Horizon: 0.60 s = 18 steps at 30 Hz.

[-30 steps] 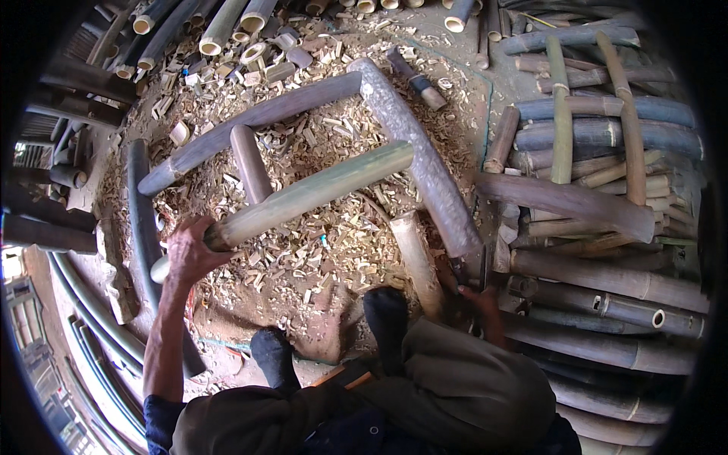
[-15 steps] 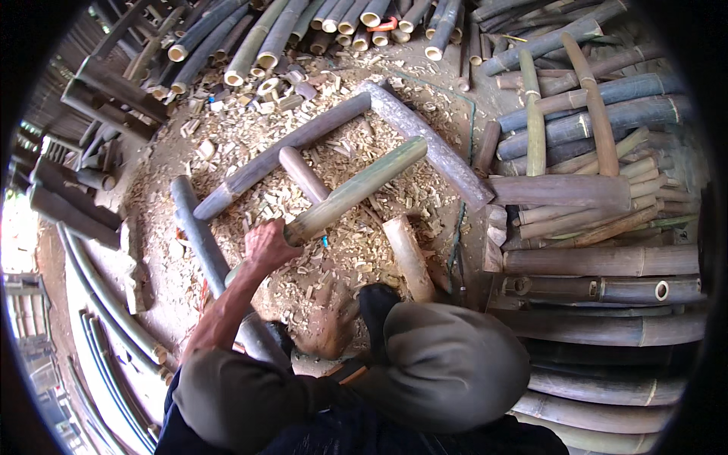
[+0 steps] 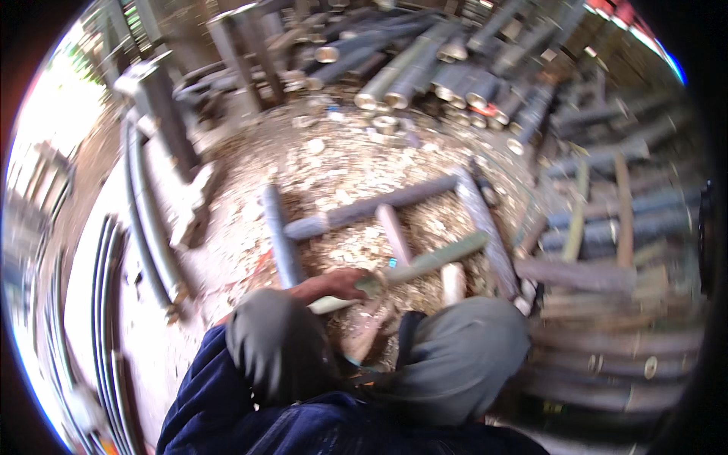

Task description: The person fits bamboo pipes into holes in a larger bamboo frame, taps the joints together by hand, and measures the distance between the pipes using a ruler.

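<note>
My left hand [image 3: 345,283] is closed round a green bamboo pole [image 3: 444,256], near its close end. The picture is smeared by motion, so the fingers are not sharp. From the hand the pole slants up and to the right, its far end close to a grey bamboo length [image 3: 489,231]. Beyond it, a long dark bamboo piece [image 3: 379,206] lies across the wood chips, with a short brown piece [image 3: 393,235] between the two. A blue-grey bamboo length [image 3: 282,239] lies left of these, beyond my forearm. My right hand does not show.
Wood chips [image 3: 356,163] cover the ground ahead. Stacked bamboo poles [image 3: 415,76] lie at the back, and more bamboo [image 3: 607,371] is piled at the right. Long curved poles [image 3: 155,220] lie on the left. My bent knees [image 3: 462,353] frame the near side.
The view has swung left and up, so the scene sits farther right and more of the back and left side shows. My left hand stays on the green bamboo pole.
</note>
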### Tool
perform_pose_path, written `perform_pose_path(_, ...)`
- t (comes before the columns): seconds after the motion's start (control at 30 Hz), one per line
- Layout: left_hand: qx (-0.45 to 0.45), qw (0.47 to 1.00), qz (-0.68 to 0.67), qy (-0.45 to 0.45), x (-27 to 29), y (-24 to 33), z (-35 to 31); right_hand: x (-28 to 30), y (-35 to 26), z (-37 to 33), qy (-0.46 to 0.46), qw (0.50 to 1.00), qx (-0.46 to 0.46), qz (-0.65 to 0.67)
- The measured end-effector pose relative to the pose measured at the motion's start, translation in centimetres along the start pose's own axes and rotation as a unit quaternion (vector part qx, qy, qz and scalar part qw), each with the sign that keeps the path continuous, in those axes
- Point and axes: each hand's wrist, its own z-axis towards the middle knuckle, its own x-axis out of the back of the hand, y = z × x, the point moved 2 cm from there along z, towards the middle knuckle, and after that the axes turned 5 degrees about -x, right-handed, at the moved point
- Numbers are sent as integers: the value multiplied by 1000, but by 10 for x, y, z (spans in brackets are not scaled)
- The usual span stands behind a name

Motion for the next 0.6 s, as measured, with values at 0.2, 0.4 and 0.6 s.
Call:
perform_pose_path(0.2,-52,975,-82,201,72,34,-47,10,-48,-3,16,995,60,-76)
perform_pose_path(0.4,196,932,7,304,239,-36,-209,-7,-120,-10,-35,971,190,-140)
perform_pose_path(0.6,403,903,147,23,269,-114,-271,-91,-212,-53,-169,886,390,-187)
